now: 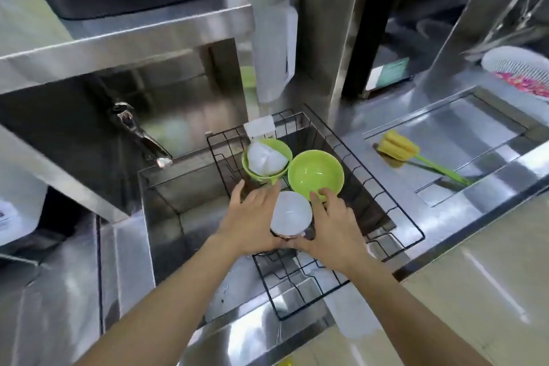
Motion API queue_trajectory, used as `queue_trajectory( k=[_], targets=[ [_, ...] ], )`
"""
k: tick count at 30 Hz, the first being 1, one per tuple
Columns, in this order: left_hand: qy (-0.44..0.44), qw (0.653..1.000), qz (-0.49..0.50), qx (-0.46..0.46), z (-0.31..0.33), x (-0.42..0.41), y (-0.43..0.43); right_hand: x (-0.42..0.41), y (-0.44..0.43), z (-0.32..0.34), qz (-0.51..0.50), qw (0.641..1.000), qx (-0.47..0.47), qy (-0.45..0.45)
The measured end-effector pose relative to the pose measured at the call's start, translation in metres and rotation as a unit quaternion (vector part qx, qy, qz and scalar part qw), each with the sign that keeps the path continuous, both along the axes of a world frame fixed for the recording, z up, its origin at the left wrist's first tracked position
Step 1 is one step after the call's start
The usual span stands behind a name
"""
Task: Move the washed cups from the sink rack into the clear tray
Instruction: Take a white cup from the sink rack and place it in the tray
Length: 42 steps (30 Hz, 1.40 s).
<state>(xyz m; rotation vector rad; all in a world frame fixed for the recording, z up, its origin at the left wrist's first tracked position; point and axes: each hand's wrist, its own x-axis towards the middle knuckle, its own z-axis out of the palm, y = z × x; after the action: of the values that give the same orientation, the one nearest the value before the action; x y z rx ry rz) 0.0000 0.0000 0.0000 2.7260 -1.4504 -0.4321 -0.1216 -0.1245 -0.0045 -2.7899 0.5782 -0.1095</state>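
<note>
A black wire rack (395, 211) spans the steel sink (166, 217). In it, a frosted white cup (291, 212) sits between my two hands. My left hand (252, 217) presses its left side and my right hand (332, 226) cups its right side, fingers reaching toward a green bowl (315, 172). A second frosted cup (266, 159) lies inside another green bowl (279, 145) at the rack's far end. No clear tray is in view.
A faucet (139, 134) juts over the sink's left half. A yellow-and-green bottle brush (401, 148) lies in the recessed steel basin (490, 154) on the right. A white pitcher (276, 47) hangs behind the rack. A white colander (517, 65) stands far right. Steel shelf (118, 38) overhead left.
</note>
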Motion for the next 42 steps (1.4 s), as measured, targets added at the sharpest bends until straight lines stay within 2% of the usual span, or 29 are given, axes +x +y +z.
queue_trajectory(
  k=[5,13,17,21,24,31,42],
  targets=[
    [-0.016,1.0,-0.003,0.024,-0.003,-0.002,-0.005,0.008,-0.003,-0.006,0.018,0.989,0.094,0.116],
    [-0.029,0.999,0.038,0.006,-0.016,-0.006,-0.018,0.021,-0.006,-0.015,-0.001,0.981,0.176,0.084],
    [-0.03,0.998,0.051,-0.008,-0.017,-0.005,-0.019,0.018,-0.006,-0.01,0.002,0.972,0.231,0.041],
    [0.099,0.985,0.098,-0.101,-0.005,-0.005,-0.014,0.018,-0.006,0.007,0.023,0.953,0.299,-0.029],
    [0.148,0.964,0.13,-0.181,0.014,-0.004,-0.002,0.021,-0.003,0.032,0.039,0.925,0.365,-0.093],
    [0.165,0.93,0.158,-0.289,0.089,0.002,0.041,0.038,0.02,0.084,0.107,0.902,0.384,-0.163],
    [0.172,0.863,0.214,-0.424,0.176,0.005,0.154,0.063,0.11,0.155,0.21,0.835,0.44,-0.257]
  ],
)
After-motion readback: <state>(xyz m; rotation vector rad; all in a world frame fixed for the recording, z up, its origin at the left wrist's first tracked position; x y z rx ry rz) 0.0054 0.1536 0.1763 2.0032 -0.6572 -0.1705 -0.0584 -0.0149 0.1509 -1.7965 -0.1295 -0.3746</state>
